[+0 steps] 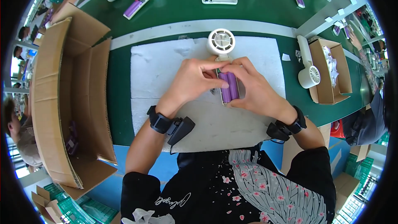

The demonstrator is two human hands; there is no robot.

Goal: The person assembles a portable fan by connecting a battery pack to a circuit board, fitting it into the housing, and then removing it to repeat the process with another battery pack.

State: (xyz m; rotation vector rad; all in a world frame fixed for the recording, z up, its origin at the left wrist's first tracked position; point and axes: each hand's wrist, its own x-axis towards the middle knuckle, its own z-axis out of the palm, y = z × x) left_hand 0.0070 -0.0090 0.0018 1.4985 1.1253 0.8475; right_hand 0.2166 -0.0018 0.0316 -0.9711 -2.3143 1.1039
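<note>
Head view: my left hand [191, 79] and right hand [253, 86] pinch one white handheld fan [221, 42], fingers pressed on its two purple battery cells [229, 86], over one white foam pad [166, 74].

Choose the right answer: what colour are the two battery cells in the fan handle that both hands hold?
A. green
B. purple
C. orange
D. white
B: the two battery cells between the left hand and right hand are purple, below the white fan head.
</note>
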